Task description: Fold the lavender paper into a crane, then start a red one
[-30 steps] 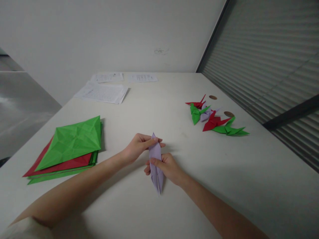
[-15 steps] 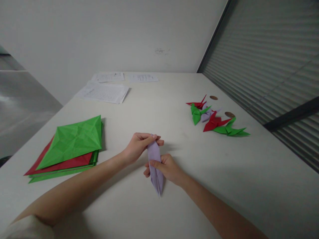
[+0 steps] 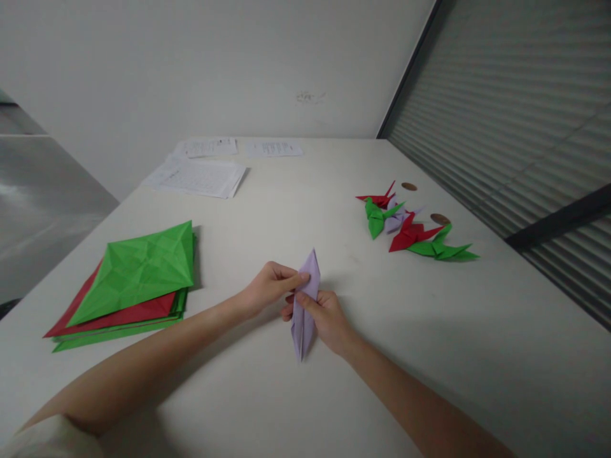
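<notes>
A narrow, diamond-shaped piece of folded lavender origami paper [image 3: 303,321] is held over the white table, one point away from me and a split point toward me. My left hand [image 3: 274,286] pinches it from the left, thumb on its upper half. My right hand [image 3: 327,318] grips its middle from the right, thumb on top and fingers curled behind. Part of the paper's back is hidden by the fingers. Away to the right lie finished paper cranes: a red crane [image 3: 410,234], a green crane [image 3: 376,218] and others, one lavender.
At the left lies a stack of creased green paper [image 3: 143,270] and red paper [image 3: 138,310]. Printed sheets [image 3: 200,178] lie at the far left of the table [image 3: 305,210]. Two brown round spots [image 3: 440,219] are near the right edge, beside window blinds [image 3: 525,114].
My left hand has slid down from the paper's far tip, which now shows. The paper has tilted, its far point swinging right and its near point slightly left.
</notes>
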A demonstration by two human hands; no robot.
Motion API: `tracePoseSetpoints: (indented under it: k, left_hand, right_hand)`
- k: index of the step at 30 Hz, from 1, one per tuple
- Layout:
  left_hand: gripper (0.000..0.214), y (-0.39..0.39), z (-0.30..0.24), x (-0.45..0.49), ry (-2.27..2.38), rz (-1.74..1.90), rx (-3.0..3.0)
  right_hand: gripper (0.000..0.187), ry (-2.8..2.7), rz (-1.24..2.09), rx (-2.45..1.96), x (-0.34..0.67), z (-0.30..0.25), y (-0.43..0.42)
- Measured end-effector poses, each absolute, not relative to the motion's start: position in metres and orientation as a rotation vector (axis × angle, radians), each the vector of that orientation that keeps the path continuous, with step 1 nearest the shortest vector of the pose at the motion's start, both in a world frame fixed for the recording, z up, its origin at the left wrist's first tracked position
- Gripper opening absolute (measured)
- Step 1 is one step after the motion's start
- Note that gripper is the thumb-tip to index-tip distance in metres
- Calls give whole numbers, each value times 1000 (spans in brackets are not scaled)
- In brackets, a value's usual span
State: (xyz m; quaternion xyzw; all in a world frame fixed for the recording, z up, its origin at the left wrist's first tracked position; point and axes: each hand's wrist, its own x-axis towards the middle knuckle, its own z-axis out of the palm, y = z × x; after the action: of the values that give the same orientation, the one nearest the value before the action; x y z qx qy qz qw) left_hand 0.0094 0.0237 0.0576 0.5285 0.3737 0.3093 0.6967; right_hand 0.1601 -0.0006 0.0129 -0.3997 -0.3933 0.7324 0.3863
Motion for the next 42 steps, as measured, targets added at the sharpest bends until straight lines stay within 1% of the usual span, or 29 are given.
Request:
tracePoseSetpoints:
  k: [7, 11, 13, 14, 15, 17, 22, 25, 29, 32, 36, 42]
  left_hand:
    - [50, 23, 53, 12, 944, 781, 1151]
    - [45, 22, 46, 19, 942, 847, 1122]
    - [62, 21, 40, 22, 931, 850, 1142]
    - [66, 20, 37, 23, 932, 813, 1157]
    - [63, 20, 34, 24, 939, 761, 1173]
    - [48, 19, 28, 24, 957, 694, 1230]
    - [43, 19, 26, 21, 989, 759, 1343]
    - [45, 20, 33, 18, 1024, 711, 1435]
    - [46, 22, 41, 16, 965, 694, 1354]
    - [46, 23, 40, 17, 988, 719, 1275]
    - [47, 24, 36, 15, 1006, 665, 1279]
    - [46, 26, 36, 11, 979, 626, 1219]
  right_hand:
    - [42, -1047, 1916, -974, 161, 12, 0]
    - [39, -1027, 1706, -1017, 164, 9, 7]
    - [38, -958, 1559, -1026, 168, 7, 13]
    - [39, -914, 1499, -1039, 170, 6, 16]
    - [41, -875, 1450, -1064, 172, 5, 18]
    - [45, -841, 1387, -1110, 174, 3, 21]
    - [48, -902, 1434, -1125, 175, 3, 19]
    - [47, -904, 1482, -1124, 176, 5, 19]
    - [41, -934, 1438, -1126, 180, 4, 22]
    - [43, -937, 1407, -1139, 181, 1, 25]
    - [44, -935, 1385, -1148, 180, -2, 26]
    - [41, -946, 1339, -1146, 182, -1, 28]
